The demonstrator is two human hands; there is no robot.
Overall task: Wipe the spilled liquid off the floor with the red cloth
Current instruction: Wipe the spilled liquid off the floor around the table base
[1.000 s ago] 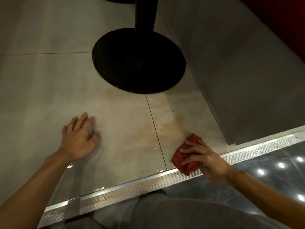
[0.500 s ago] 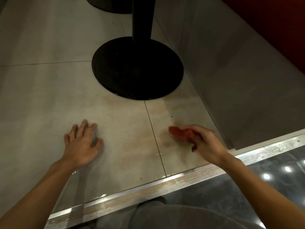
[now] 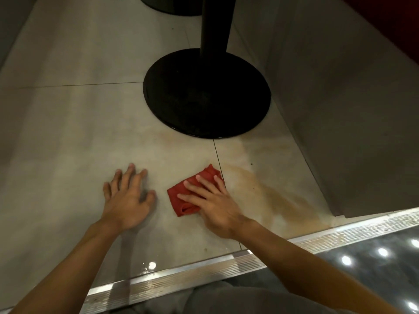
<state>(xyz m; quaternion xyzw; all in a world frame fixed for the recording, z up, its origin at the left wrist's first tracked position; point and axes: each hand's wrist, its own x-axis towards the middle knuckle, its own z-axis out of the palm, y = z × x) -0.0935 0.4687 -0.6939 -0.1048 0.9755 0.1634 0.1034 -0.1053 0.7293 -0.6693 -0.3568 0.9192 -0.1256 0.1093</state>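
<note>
Cloth (image 3: pixel 181 198), pressed by right hand (image 3: pixel 213 205), meets tile seam (image 3: pixel 217 155) beside brown spill (image 3: pixel 272 196).

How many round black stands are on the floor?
2. One round black stand sits mid-floor, beyond the red cloth; a second stand is at the top edge, cut off. More may be hidden.

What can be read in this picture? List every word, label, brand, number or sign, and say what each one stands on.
None: no text shows anywhere in this view.
No word, number, label or sign stands on the red cloth, the black base, the floor tiles, the metal strip or the grey panel.
</note>
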